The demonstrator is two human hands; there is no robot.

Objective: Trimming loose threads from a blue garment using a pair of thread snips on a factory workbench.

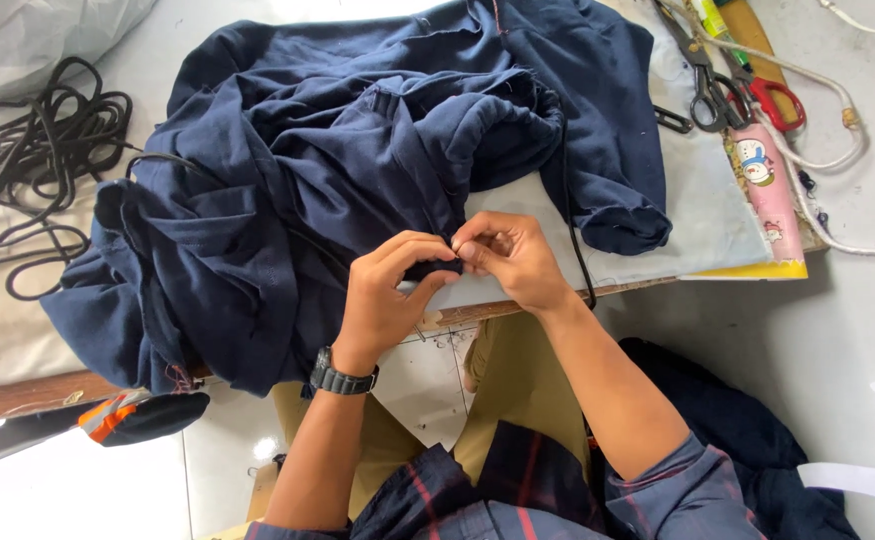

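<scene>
Left hand point(389, 290) and right hand point(509, 255) both pinch navy garment point(287, 190) edge at table point(697, 200) front. Black cord point(574, 215) hangs beside right wrist

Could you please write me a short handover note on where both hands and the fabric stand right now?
Left hand: fingertips pinch a dark fold of the navy garment at the table edge.
Right hand: pinches the same spot, fingertips meeting the left's.
A black cord runs over the garment past the right wrist; more cord lies coiled on the left. Scissors lie at the far right.
Done or left: cannot tell; the pinched spot is hidden.
</scene>
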